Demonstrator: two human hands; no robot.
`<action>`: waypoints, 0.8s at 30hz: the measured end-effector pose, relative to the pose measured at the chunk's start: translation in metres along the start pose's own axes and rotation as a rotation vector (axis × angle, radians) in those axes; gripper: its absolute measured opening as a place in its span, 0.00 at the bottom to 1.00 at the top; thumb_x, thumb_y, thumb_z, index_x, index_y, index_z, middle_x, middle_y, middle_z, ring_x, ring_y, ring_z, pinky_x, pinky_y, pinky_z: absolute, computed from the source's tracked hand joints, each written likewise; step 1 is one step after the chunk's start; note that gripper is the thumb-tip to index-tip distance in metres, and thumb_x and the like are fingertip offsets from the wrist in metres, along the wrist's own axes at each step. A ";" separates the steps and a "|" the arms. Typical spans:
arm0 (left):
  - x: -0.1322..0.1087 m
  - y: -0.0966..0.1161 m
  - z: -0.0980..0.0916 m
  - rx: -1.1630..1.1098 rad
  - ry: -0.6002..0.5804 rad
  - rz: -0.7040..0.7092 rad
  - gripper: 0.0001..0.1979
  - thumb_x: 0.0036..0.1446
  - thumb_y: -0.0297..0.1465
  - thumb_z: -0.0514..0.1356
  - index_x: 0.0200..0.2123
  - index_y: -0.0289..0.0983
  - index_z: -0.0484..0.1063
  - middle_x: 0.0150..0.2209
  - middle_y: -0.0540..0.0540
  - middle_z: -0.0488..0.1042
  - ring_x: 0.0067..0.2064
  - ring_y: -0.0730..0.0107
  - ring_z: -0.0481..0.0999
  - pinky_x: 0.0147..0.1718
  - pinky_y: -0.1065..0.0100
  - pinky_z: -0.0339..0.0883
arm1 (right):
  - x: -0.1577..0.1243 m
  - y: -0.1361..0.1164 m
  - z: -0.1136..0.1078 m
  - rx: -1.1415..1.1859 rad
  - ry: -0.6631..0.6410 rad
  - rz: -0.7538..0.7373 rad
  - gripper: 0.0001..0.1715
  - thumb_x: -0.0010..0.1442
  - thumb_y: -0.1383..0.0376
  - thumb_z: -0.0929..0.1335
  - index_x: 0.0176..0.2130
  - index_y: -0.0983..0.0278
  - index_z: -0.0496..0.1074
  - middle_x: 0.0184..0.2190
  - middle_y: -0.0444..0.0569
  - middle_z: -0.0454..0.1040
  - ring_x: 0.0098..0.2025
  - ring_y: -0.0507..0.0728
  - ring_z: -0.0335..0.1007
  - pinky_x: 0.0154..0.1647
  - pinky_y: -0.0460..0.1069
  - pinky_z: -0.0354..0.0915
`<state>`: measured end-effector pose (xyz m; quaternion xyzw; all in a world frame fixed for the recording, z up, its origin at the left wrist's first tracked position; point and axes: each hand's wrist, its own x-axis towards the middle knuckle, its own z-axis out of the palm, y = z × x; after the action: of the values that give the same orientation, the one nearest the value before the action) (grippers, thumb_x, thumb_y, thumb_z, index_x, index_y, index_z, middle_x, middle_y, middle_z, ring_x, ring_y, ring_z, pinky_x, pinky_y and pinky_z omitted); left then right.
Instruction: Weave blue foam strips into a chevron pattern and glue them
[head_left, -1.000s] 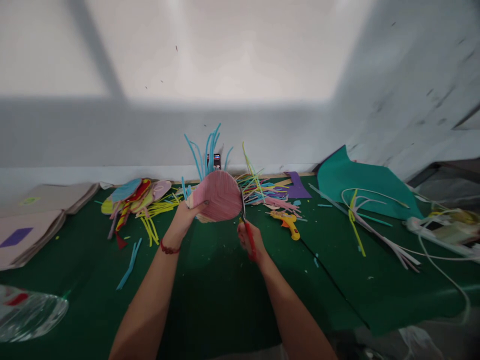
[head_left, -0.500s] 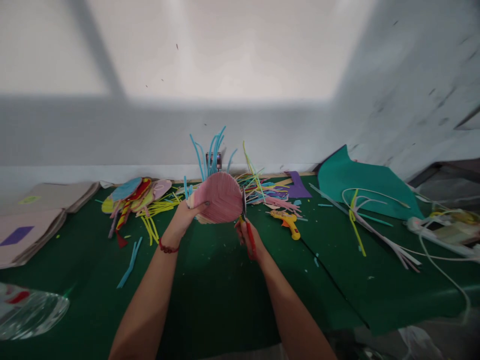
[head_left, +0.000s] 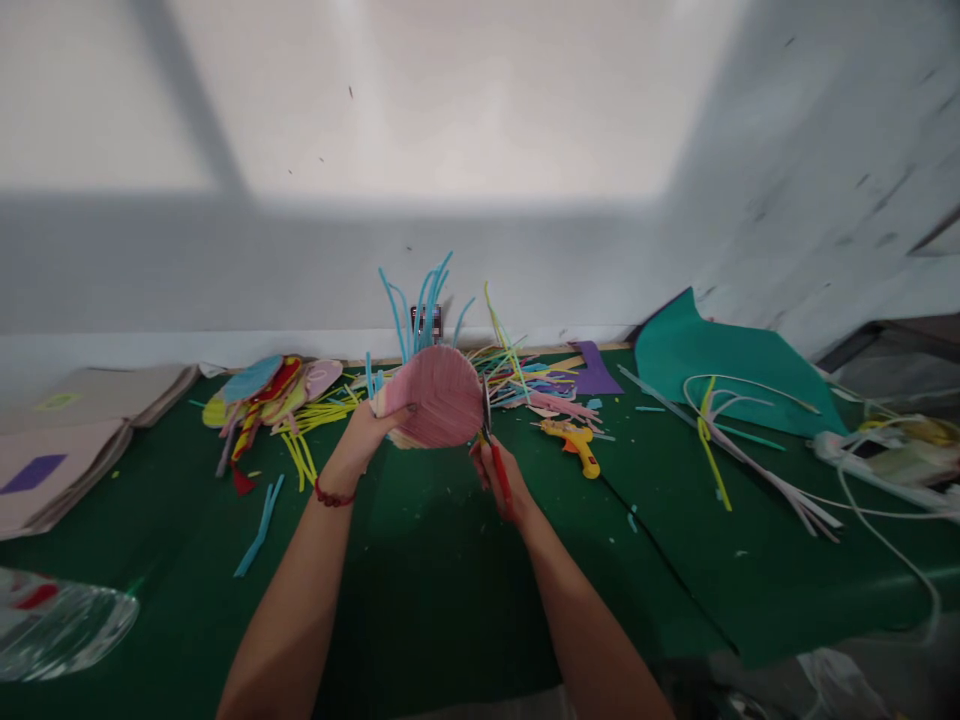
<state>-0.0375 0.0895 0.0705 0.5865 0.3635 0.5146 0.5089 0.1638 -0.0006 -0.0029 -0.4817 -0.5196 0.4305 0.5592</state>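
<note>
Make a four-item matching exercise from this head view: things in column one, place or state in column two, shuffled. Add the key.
Things
1. Yellow glue gun
2. Red-handled scissors
3. Teal sheet
4. Round pink piece

Place or state
A. Held in the left hand
B. Farthest right of the four, rising to a peak at the back
C. Lying on the green table, just right of the hands
D. Held in the right hand

Pairs: 1-C, 2-D, 3-B, 4-A

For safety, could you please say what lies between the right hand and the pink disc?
The head view shows scissors in the right hand, blades beside the pink disc.
</note>
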 end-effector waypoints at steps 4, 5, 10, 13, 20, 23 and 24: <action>0.001 0.000 -0.001 -0.002 -0.005 0.000 0.30 0.36 0.37 0.72 0.45 0.33 0.75 0.43 0.41 0.79 0.46 0.56 0.76 0.50 0.61 0.67 | -0.001 -0.003 0.003 0.055 0.016 0.065 0.30 0.53 0.37 0.61 0.30 0.61 0.61 0.19 0.37 0.55 0.17 0.46 0.49 0.15 0.43 0.49; 0.001 -0.001 -0.001 -0.001 -0.004 0.000 0.30 0.36 0.37 0.72 0.46 0.33 0.75 0.43 0.40 0.79 0.46 0.56 0.76 0.50 0.60 0.67 | -0.001 -0.003 0.004 0.071 0.025 0.086 0.30 0.52 0.37 0.62 0.30 0.61 0.61 0.18 0.36 0.55 0.16 0.46 0.49 0.14 0.43 0.48; 0.001 -0.002 -0.001 0.046 -0.020 -0.005 0.28 0.37 0.37 0.71 0.44 0.33 0.76 0.42 0.41 0.79 0.45 0.55 0.76 0.49 0.59 0.67 | 0.001 -0.001 0.005 0.146 0.106 0.181 0.31 0.48 0.36 0.64 0.27 0.60 0.59 0.14 0.34 0.52 0.13 0.45 0.44 0.10 0.42 0.43; 0.001 -0.002 0.000 0.058 -0.028 -0.018 0.27 0.37 0.36 0.71 0.43 0.33 0.76 0.41 0.42 0.79 0.44 0.56 0.77 0.49 0.59 0.67 | 0.001 0.000 0.004 0.140 0.102 0.165 0.30 0.48 0.37 0.65 0.27 0.60 0.59 0.13 0.33 0.52 0.12 0.45 0.44 0.09 0.42 0.43; -0.001 0.003 -0.004 -0.057 -0.017 -0.032 0.29 0.35 0.35 0.72 0.44 0.33 0.76 0.40 0.42 0.79 0.43 0.56 0.77 0.48 0.60 0.68 | 0.001 0.003 0.002 0.090 -0.004 0.005 0.28 0.56 0.39 0.61 0.32 0.60 0.61 0.19 0.36 0.54 0.16 0.46 0.48 0.14 0.43 0.48; -0.002 0.005 -0.006 -0.114 0.007 -0.035 0.29 0.33 0.34 0.73 0.43 0.33 0.76 0.40 0.41 0.79 0.42 0.56 0.78 0.46 0.61 0.69 | 0.002 0.007 0.000 0.034 -0.047 -0.056 0.29 0.57 0.39 0.58 0.36 0.61 0.63 0.22 0.38 0.56 0.19 0.48 0.51 0.18 0.44 0.53; -0.002 0.006 -0.007 -0.128 0.017 -0.035 0.29 0.33 0.34 0.73 0.43 0.33 0.76 0.41 0.41 0.79 0.42 0.56 0.78 0.46 0.61 0.69 | 0.002 0.008 0.000 0.016 -0.055 -0.058 0.29 0.58 0.39 0.58 0.36 0.61 0.64 0.22 0.38 0.56 0.20 0.48 0.51 0.19 0.45 0.53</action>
<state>-0.0452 0.0882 0.0755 0.5419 0.3444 0.5327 0.5513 0.1646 0.0029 -0.0103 -0.4497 -0.5450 0.4313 0.5610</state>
